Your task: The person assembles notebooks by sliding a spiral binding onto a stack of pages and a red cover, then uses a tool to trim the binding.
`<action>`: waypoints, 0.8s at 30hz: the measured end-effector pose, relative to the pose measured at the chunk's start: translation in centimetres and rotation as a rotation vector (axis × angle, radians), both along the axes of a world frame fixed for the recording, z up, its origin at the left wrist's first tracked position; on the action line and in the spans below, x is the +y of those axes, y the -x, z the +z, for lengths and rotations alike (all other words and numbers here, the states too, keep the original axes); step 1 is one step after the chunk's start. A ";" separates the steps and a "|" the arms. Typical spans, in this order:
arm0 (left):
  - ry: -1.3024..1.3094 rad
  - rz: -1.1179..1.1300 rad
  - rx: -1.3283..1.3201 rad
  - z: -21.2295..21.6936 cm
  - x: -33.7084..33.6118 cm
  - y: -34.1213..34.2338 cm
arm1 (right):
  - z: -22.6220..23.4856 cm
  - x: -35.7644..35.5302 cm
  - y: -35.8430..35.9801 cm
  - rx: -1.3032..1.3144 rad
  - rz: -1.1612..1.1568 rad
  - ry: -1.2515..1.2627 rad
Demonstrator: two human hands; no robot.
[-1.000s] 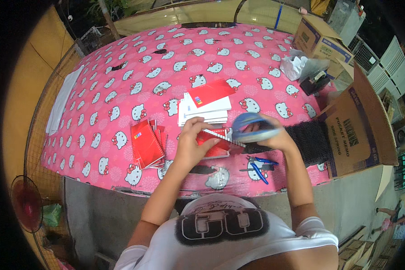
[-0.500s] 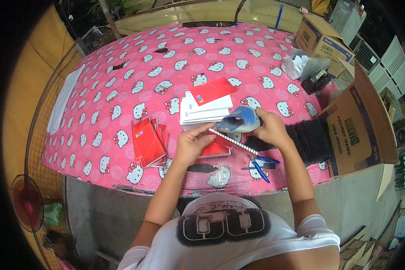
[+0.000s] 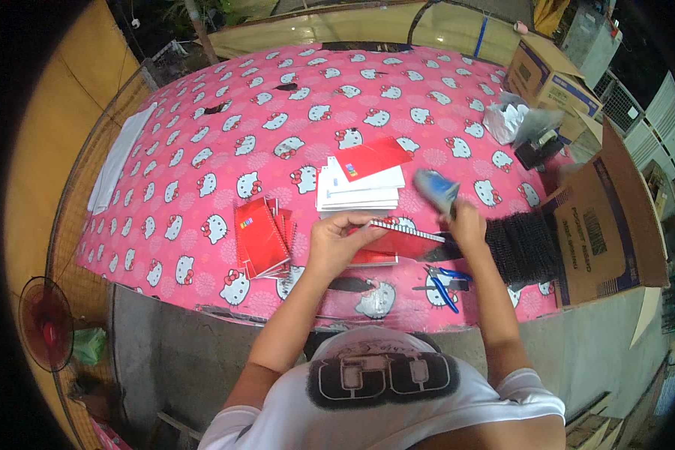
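On the worktop [image 3: 165,225], I see the carton [image 3: 600,232] at right opening toward centre, seemingly to put black coils [image 3: 521,251] within reach. At near centre, my left hand [image 3: 337,244] pinches the red notebook [image 3: 405,244] by its left end, apparently leaving its holed edge free. My right hand's [image 3: 467,225] fingers grip a blurred blue tool [image 3: 436,191] farther right. Pliers [image 3: 442,289] lie near right, presumably for handiness.

Table [image 3: 394,116] covered in pink cat-print; red notebooks [image 3: 259,238] stacked left of centre, white paper [image 3: 352,193] piled near centre, blue pliers [image 3: 445,294] laid lower right of centre.
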State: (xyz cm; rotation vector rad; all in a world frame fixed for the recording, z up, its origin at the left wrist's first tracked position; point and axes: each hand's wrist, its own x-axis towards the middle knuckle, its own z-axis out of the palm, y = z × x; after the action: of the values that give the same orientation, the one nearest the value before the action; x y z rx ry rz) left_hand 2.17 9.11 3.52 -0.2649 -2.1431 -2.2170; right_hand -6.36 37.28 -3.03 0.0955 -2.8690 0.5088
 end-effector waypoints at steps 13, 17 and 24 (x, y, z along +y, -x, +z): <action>0.368 0.459 0.585 -0.6 1.1 -1.4 | -1.0 -0.4 -14.1 -0.103 0.211 0.012; 0.370 0.507 0.616 0.1 0.8 -1.4 | 5.7 -5.3 -13.2 0.055 0.389 0.421; 0.416 0.531 0.696 0.7 0.8 -1.6 | 10.3 -10.9 -11.4 0.241 0.563 0.564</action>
State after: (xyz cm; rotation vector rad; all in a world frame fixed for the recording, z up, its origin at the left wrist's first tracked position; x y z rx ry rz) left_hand 3.78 9.92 4.21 -0.3587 -1.9312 -1.1560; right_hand 4.99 26.42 7.27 0.8106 -2.3310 1.2823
